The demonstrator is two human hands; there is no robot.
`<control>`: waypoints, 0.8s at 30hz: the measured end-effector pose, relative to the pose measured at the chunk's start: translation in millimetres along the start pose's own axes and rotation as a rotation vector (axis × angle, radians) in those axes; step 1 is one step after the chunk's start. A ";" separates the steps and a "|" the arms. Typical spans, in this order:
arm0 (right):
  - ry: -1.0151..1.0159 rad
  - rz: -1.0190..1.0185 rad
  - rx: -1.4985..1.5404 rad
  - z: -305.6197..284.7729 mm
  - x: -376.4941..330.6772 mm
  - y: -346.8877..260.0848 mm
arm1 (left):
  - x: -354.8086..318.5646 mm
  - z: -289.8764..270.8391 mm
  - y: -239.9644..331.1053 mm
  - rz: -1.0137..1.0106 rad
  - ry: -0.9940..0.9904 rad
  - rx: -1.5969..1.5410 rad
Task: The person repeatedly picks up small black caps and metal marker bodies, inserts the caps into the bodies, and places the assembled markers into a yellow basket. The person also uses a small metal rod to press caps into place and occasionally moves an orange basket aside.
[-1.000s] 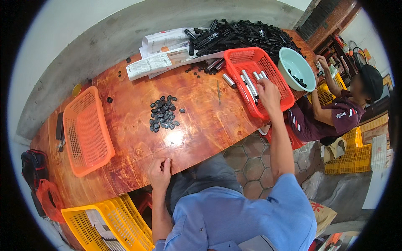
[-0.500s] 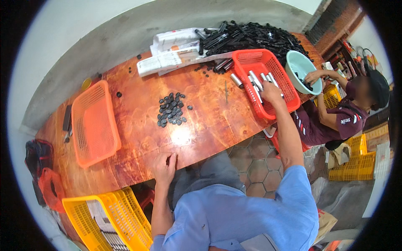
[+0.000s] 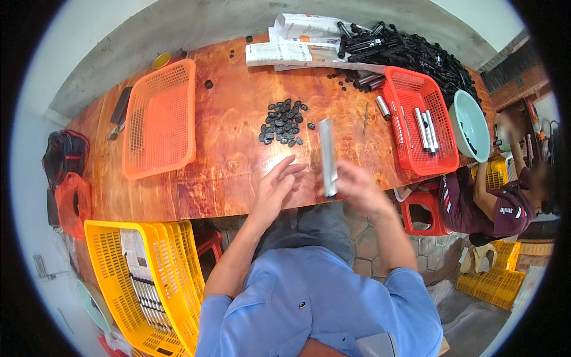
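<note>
My right hand (image 3: pixel 360 189) is closed around silver metal tubes (image 3: pixel 328 153), held upright over the table's front edge. They are smeared by motion, so I cannot tell how many there are. Just to the left my left hand (image 3: pixel 278 184) has its fingers apart and nothing in them. Beyond both hands a heap of small black caps (image 3: pixel 284 124) lies on the table. A red basket (image 3: pixel 399 149) at the right contains several silver tubes (image 3: pixel 426 132) with black ends. Another silver tube (image 3: pixel 382 107) lies beside its left wall.
An orange basket (image 3: pixel 189 119) stands at the left on the glossy wooden table (image 3: pixel 226 199). Black tubular parts (image 3: pixel 410 53) are piled at the back right near newspaper (image 3: pixel 279 55). A pale green basin (image 3: pixel 476 131) is beside a co-worker (image 3: pixel 505 202). Yellow crates (image 3: pixel 157 262) stand lower left.
My right hand has come out of the red basket and moved left with silver tubes. My left hand has lifted from the table's edge. The co-worker's hands have left the basin.
</note>
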State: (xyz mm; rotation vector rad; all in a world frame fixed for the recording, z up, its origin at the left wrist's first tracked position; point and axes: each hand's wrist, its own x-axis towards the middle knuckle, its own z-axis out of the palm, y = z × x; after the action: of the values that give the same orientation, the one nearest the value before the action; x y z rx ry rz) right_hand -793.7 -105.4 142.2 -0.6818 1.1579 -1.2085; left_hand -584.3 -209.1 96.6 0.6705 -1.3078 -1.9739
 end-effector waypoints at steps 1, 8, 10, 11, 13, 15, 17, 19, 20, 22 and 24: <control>-0.140 -0.020 0.129 17.0 4.2 13.5 | 3.5 3.1 -1.3 -0.031 -0.017 -0.120; -0.267 0.178 0.075 42.2 24.9 45.9 | 4.6 -14.4 -2.2 -0.262 0.055 -0.269; -0.220 0.167 -0.400 27.1 31.7 45.8 | 6.0 -15.9 -6.0 -0.191 0.107 -0.328; -0.099 -0.078 -0.681 24.2 33.7 46.7 | 6.6 -17.8 -8.5 -0.185 0.119 -0.326; 0.109 -0.175 -0.775 18.4 41.5 36.8 | 8.1 -19.8 -15.2 -0.187 0.198 -0.272; 0.252 -0.308 -0.874 15.1 57.1 29.3 | 8.7 -24.4 -23.8 -0.180 0.202 -0.285; 0.341 -0.478 -0.977 10.8 75.6 28.1 | 10.0 -26.1 -25.6 -0.182 0.190 -0.315; 0.360 -0.585 -1.059 18.8 91.5 23.1 | 10.5 -27.5 -24.3 -0.192 0.172 -0.364; 0.369 -0.639 -1.100 21.9 98.3 21.1 | 10.1 -27.5 -23.1 -0.184 0.153 -0.384; 0.344 -0.593 -1.165 18.7 109.2 25.8 | 8.3 -27.8 -20.4 -0.169 0.118 -0.424; 0.329 -0.608 -1.254 14.8 114.9 31.3 | 7.7 -29.1 -23.6 -0.163 0.097 -0.435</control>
State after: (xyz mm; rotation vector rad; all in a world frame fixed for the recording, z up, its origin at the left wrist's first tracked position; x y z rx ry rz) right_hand -775.6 -208.3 83.1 -1.9219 2.0774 -0.9734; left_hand -574.1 -225.4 63.7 0.6616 -0.7464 -2.2282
